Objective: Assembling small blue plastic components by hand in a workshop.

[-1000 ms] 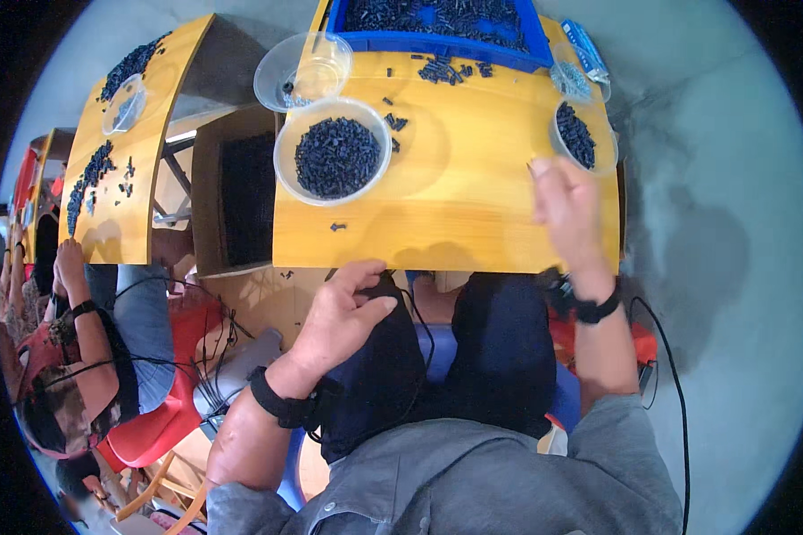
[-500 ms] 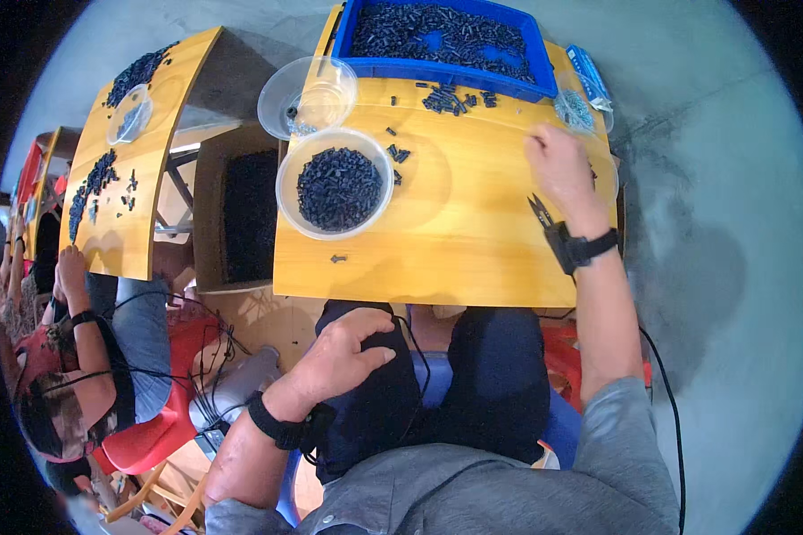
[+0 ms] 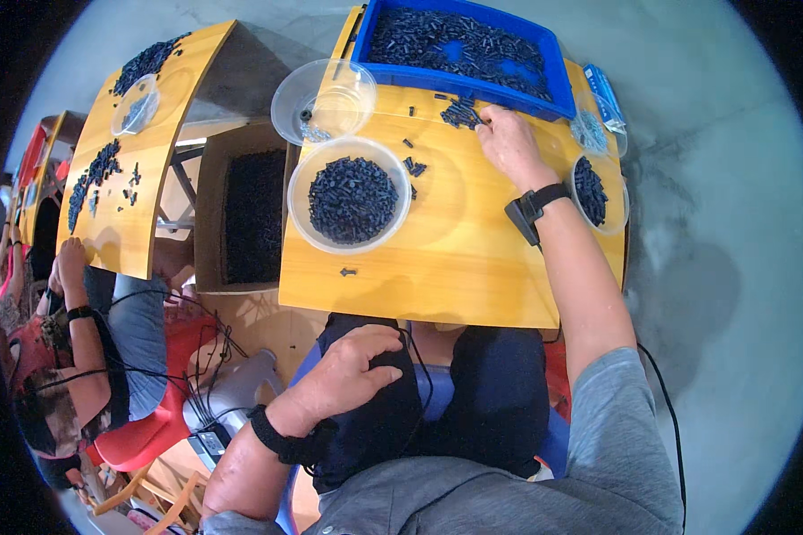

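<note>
My right hand (image 3: 511, 147) reaches over the far part of the yellow table, its bent thumb and fingers drawn together at the right end of a loose heap of small black tubular pieces (image 3: 459, 112). Whatever lies between the fingertips is hidden. Close behind the hand stands a blue tray (image 3: 558, 96) spread with many similar pieces. My left hand (image 3: 352, 370) rests on my thigh below the table edge, holding nothing, thumb and fingers apart. A clear round tub (image 3: 299, 201) full of black pieces (image 3: 352, 201) sits on the table's left side.
A second clear tub (image 3: 281, 102) stands behind the first. On the right are a container of black pieces (image 3: 589, 190), small silvery parts (image 3: 591, 132) and a blue box (image 3: 605, 98). A cardboard box (image 3: 210, 241) stands left; beyond it a co-worker's hand (image 3: 70, 259) works at another table.
My right hand has moved left to the loose black pieces, uncovering the container at the right edge. My left hand stays on my thigh. The view has shifted slightly.
</note>
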Demonstrator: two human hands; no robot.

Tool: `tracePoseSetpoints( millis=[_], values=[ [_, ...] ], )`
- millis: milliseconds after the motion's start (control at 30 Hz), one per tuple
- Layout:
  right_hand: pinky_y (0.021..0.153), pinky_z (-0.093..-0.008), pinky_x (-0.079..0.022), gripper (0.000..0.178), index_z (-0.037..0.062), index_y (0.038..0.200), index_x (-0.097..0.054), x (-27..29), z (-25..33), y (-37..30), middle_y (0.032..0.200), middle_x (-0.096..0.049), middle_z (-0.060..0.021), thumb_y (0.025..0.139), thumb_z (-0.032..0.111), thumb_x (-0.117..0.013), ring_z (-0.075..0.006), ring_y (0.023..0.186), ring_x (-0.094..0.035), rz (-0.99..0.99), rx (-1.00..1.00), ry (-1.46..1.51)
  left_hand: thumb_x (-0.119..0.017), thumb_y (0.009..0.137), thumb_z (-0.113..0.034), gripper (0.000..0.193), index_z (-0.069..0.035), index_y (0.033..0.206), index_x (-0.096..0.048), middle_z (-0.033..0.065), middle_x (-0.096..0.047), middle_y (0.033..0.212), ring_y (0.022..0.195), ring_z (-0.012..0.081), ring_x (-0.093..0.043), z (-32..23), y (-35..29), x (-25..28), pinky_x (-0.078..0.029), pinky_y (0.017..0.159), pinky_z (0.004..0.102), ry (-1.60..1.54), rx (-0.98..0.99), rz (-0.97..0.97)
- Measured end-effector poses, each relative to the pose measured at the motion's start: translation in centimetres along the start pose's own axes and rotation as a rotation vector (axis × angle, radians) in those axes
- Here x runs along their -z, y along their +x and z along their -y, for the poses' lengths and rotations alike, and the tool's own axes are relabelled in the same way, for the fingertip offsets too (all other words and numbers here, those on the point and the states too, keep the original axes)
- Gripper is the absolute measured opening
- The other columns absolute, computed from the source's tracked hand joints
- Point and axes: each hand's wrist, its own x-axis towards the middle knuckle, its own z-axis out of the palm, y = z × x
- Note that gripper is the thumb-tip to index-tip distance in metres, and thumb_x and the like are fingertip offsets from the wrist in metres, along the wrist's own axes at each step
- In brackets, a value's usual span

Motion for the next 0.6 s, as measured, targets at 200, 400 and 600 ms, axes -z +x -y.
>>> tracePoseSetpoints(
  millis=[200, 400, 600],
  values=[
    [0.073, -0.0442, -0.049, 0.015, 0.0002, 0.087, -0.062, -0.3, -0.6, 0.3, 0.083, -0.064, -0.0220, 0.082, 0.015, -0.060, -0.0386, 0.081, -0.062, 0.011, -0.048, -0.105, -0.071, 0.075, -0.007, 0.033, 0.003, 0.105, -0.062, 0.0194, -0.060, 0.117, 0.111, 0.0323, -0.056, -0.2, 0.2, 0.0, -0.045, 0.095, 0.0365, -0.003, -0.033, -0.027],
    [0.063, -0.0394, -0.053, 0.015, -0.0015, 0.090, -0.059, 0.6, 0.9, -2.6, 0.082, -0.064, -0.0171, 0.089, 0.013, -0.055, -0.0292, 0.069, -0.064, -0.018, -0.170, 0.472, -0.071, 0.075, -0.006, 0.033, 0.003, 0.105, -0.062, 0.0185, -0.061, 0.116, 0.109, 0.0313, -0.058, -0.4, 0.3, -0.1, -0.047, 0.092, 0.0355, -0.014, 0.008, -0.049],
    [0.058, -0.0294, -0.055, 0.014, -0.0006, 0.103, -0.056, 2.4, 4.0, -7.8, 0.087, -0.062, -0.0071, 0.094, 0.009, -0.052, -0.0137, 0.068, -0.063, 0.297, -0.383, 1.581, -0.070, 0.076, -0.005, 0.034, 0.001, 0.108, -0.062, 0.0151, -0.062, 0.111, 0.097, 0.0243, -0.061, 0.1, 0.1, -0.2, -0.049, 0.083, 0.0322, -0.022, 0.024, -0.067]
  ],
)
